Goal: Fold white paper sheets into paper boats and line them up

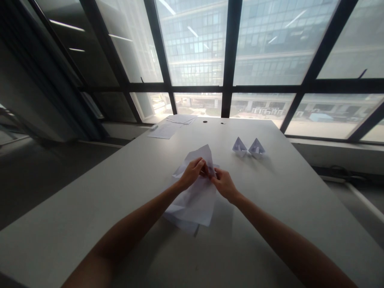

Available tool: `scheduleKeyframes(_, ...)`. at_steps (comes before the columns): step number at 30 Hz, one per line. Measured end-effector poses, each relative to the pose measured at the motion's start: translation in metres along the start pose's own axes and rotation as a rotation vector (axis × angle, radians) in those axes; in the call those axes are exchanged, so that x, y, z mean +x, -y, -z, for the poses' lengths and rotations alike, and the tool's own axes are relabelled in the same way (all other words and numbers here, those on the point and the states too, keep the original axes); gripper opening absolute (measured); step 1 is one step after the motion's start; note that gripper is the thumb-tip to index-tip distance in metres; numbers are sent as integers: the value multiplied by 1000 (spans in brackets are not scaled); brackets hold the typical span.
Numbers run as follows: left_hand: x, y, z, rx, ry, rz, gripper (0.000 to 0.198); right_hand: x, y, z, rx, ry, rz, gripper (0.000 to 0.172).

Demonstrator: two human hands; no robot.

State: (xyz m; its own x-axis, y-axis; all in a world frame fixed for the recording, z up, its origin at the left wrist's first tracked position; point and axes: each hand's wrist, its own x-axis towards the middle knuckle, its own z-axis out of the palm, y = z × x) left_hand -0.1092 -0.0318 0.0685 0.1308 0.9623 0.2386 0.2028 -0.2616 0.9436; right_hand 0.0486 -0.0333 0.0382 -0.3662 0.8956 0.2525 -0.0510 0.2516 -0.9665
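Both hands meet over the middle of a white table (pixel 126 188). My left hand (pixel 193 172) has its fingers closed on a sheet of white paper (pixel 199 153), whose pointed corner rises above the knuckles. My right hand (pixel 223 183) pinches the right edge of that paper. Beneath the hands lie more creased white sheets (pixel 192 206), overlapping and partly hidden by the fingers and wrists. Further back on the right stand two folded paper boats (pixel 239 147) side by side, each with a pointed peak.
At the table's far left lie several flat paper sheets (pixel 168 129) and a small white object (pixel 154 127). Two dark round spots (pixel 205 121) mark the far tabletop. Tall windows (pixel 198 44) rise behind, and a dark curtain (pixel 57 80) hangs at left.
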Motion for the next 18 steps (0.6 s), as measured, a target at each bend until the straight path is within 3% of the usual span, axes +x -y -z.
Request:
scheduleKeyframes(3, -6, 8, -7, 191, -226, -208, 25, -11, -3, 29, -38, -122, -71, 32)
scheduleKeyframes(5, -13, 19, -11, 384, -255, -340, 21, -21, -6, 57, -105, -234, -120, 37)
scheduleKeyframes(8, -20, 41, -17, 674, -11, -433, 33, -40, -15, 107, -216, -395, -185, 39)
scheduleKeyframes(10, -20, 58, -18, 841, 168, -395, 46, -53, -22, 141, -353, -438, -225, 39)
scheduleKeyframes(12, -17, 74, -15, 974, 261, -322, 52, -64, -30, 168, -476, -453, -224, 39)
scheduleKeyframes(15, -14, 93, -4, 1099, 257, -231, 56, -75, -40, 191, -555, -435, -197, 43)
scheduleKeyframes(18, -17, 98, 16, 1162, 229, -206, 56, -81, -44, 198, -631, -403, -215, 51)
